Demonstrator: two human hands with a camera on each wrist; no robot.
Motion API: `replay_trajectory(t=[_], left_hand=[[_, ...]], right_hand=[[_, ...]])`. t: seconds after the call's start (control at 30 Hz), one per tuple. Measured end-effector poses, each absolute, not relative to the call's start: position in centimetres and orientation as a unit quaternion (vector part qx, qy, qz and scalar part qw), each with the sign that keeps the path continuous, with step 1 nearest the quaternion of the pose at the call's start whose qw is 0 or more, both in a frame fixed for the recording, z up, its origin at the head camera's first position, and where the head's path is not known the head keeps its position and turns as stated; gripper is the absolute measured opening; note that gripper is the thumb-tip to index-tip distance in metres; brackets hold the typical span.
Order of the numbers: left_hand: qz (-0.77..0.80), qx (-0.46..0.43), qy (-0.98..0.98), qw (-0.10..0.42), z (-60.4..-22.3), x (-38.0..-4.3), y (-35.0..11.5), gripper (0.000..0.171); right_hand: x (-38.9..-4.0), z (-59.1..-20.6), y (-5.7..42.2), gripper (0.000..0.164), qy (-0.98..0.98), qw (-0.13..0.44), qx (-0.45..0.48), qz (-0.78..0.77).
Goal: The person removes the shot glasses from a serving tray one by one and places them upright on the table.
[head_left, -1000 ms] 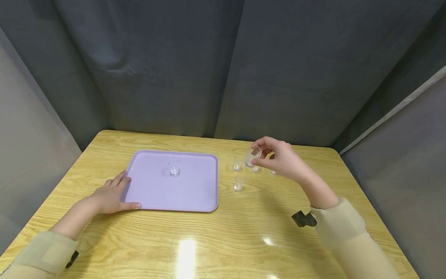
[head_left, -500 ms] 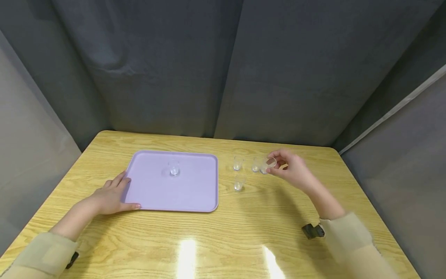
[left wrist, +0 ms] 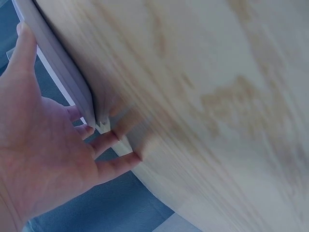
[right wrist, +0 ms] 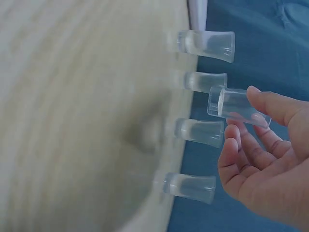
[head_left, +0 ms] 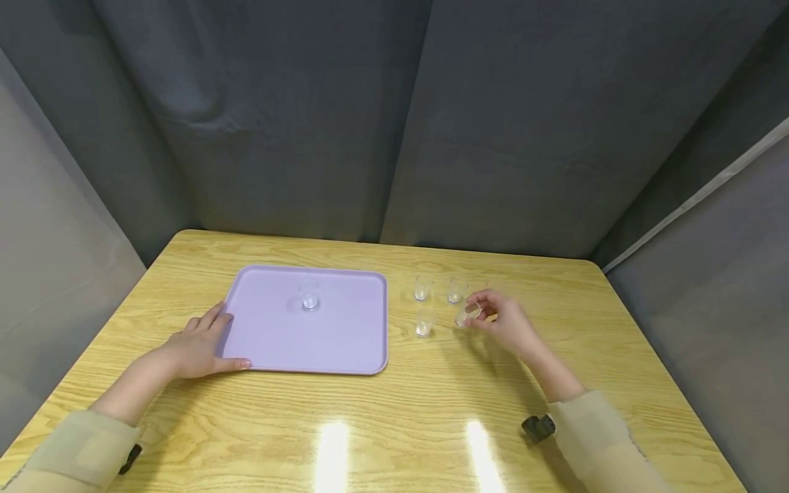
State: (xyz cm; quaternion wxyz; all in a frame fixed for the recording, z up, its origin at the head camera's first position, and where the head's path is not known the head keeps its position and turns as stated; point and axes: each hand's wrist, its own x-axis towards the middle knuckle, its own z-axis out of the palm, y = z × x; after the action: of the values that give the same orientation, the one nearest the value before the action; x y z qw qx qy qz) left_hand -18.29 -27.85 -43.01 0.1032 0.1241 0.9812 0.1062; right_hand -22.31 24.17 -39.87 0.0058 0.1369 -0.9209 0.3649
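My right hand (head_left: 502, 322) pinches a clear shot glass (right wrist: 236, 104) between thumb and fingers, tilted a little and held off the table in the right wrist view. Near it, other clear shot glasses stand upright: one at the back left (head_left: 422, 289), one beside that (head_left: 457, 291), one in front (head_left: 424, 324) and a faint one partly behind my hand (head_left: 494, 286). My left hand (head_left: 191, 349) rests at the left side of a lilac tray (head_left: 345, 342), fingers fairly straight along its edge and thumb at its front rim. A shot glass (head_left: 309, 296) stands on this tray.
The wooden table (head_left: 259, 424) has rounded back corners. Dark grey curtains (head_left: 296, 123) hang behind it, with lighter panels (head_left: 55, 226) at the sides. Bright light reflections (head_left: 483, 455) lie on the tabletop near the front.
My right hand first went right, then came forward and slightly left with the shot glass, uncovering the back glasses. My left hand and the tray have stayed in place.
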Motion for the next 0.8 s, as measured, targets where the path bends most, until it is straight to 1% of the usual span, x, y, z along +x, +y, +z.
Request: replay_trajectory(t=[0.3, 0.57, 0.8], left_hand=[[0.103, 0.123, 0.981, 0.104, -42.8, -18.2, -27.7, 0.114], [0.103, 0.121, 0.982, 0.105, -42.8, -18.2, -27.7, 0.114], [0.104, 0.119, 0.981, 0.108, -42.8, -18.2, -27.7, 0.115]], right_hand=[[-22.9, -42.0, 23.9, 0.035, -0.915, -0.031, 0.1, 0.389], [-23.2, -42.5, 24.0, 0.034, -0.912, -0.057, 0.09, 0.395], [-23.2, -42.7, 23.9, 0.034, -0.909, -0.059, 0.085, 0.404]])
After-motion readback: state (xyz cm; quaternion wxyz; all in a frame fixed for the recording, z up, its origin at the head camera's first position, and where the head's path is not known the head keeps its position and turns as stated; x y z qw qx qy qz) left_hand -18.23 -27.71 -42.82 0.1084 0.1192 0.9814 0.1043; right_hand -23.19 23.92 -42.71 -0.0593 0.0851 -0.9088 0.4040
